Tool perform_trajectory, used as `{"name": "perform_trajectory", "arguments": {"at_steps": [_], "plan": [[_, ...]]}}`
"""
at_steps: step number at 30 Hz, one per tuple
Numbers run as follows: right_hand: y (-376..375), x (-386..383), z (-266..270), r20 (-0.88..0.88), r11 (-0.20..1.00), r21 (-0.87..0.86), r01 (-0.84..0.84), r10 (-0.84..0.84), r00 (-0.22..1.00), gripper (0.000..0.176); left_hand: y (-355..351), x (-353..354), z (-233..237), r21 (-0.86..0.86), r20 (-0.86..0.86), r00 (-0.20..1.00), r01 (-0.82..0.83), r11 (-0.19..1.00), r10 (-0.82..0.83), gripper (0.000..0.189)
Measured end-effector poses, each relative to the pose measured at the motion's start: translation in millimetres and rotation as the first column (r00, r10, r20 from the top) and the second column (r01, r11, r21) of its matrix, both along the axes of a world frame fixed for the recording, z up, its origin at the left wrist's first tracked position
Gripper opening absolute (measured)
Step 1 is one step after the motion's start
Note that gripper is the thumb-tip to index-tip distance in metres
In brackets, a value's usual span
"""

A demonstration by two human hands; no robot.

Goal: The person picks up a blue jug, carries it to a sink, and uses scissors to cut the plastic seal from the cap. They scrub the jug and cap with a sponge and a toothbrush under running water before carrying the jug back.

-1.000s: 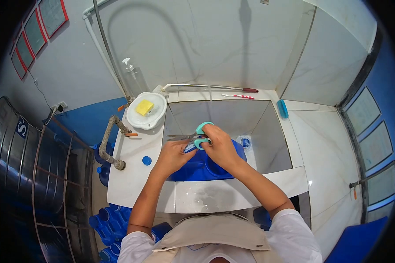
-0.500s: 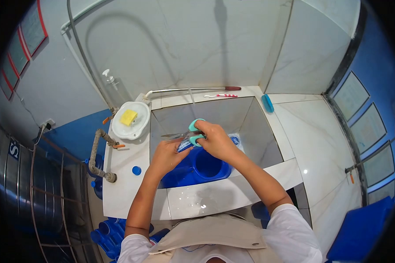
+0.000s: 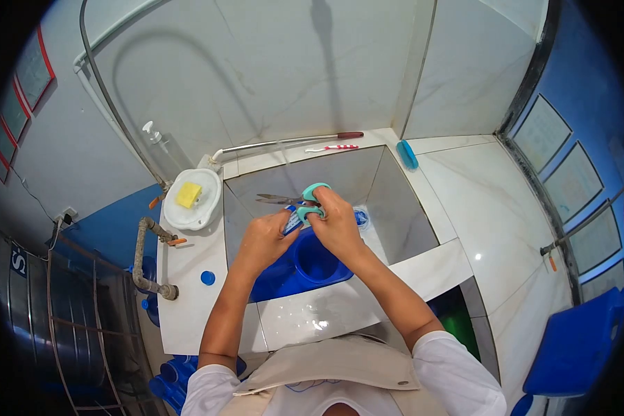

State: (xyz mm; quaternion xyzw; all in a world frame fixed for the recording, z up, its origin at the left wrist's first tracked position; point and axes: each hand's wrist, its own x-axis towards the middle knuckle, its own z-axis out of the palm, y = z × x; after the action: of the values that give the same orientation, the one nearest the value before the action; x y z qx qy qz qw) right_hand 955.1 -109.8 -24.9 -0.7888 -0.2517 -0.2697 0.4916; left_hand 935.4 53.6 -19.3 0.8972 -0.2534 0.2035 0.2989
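As a person in a white shirt and beige apron leans over a tiled sink (image 3: pixel 410 215), the right hand (image 3: pixel 334 220) grips a pair of scissors (image 3: pixel 284 200), fingers curled at the turquoise loops. The blades stand narrowly parted and point to the person's left, above the left hand (image 3: pixel 262 241). That hand is closed on a blue-and-white printed piece (image 3: pixel 294 219), pinched between thumb and fingers with its upper end close under the scissors; whether the blades touch it cannot be told.

Print on the piece is too small to read. A large white "S" shows on a dark label (image 3: pixel 18 261) on the steel tank (image 3: pixel 48 326) at far left, while the writing on the framed sheets (image 3: pixel 593 177) along the blue wall is illegible.

Both the scissors and the printed piece are held over the sink, directly above a blue container (image 3: pixel 274 274) whose round mouth faces up. On the ledge to the left sit a blue cap (image 3: pixel 207 277) and a white basin (image 3: pixel 201 220) bearing a yellow sponge (image 3: pixel 188 195). Along the back ledge lies a red-and-white toothbrush (image 3: pixel 331 148), with a blue brush (image 3: pixel 407 154) near the right corner.
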Motion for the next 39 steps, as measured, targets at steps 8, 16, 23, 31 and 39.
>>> {"name": "perform_trajectory", "arguments": {"at_steps": [8, 16, 23, 31, 39], "plan": [[-45, 66, 4, -0.205, 0.985, 0.085, 0.147, -0.128, 0.97, 0.017, 34, -12, -17, -0.37, -0.317, 0.945, -0.202, 0.907, 0.081, 0.022], [-64, 159, -126, -0.272, 0.868, -0.186, 0.461, -0.496, 0.824, 0.021, 72, 36, -29, -0.994, -0.101, 0.951, -0.106, -0.002, -0.291, 0.026], [-88, 163, -119, -0.215, 0.683, -0.709, 0.175, -0.445, 0.869, 0.023, 139, 44, -19, -0.972, -0.146, 0.967, -0.18, -0.154, -0.21, 0.031], [121, 86, -74, -0.338, 0.531, -0.734, -0.424, 0.255, 0.906, 0.037, 169, 25, -3, -0.885, -0.169, 0.918, -0.301, -0.354, -0.36, 0.035], [273, 71, -146, -0.429, 0.328, -0.695, -0.64, 0.526, 0.735, 0.019, 229, -51, -32, -0.904, -0.315, 0.939, -0.341, -0.259, -0.138, 0.035]]}}
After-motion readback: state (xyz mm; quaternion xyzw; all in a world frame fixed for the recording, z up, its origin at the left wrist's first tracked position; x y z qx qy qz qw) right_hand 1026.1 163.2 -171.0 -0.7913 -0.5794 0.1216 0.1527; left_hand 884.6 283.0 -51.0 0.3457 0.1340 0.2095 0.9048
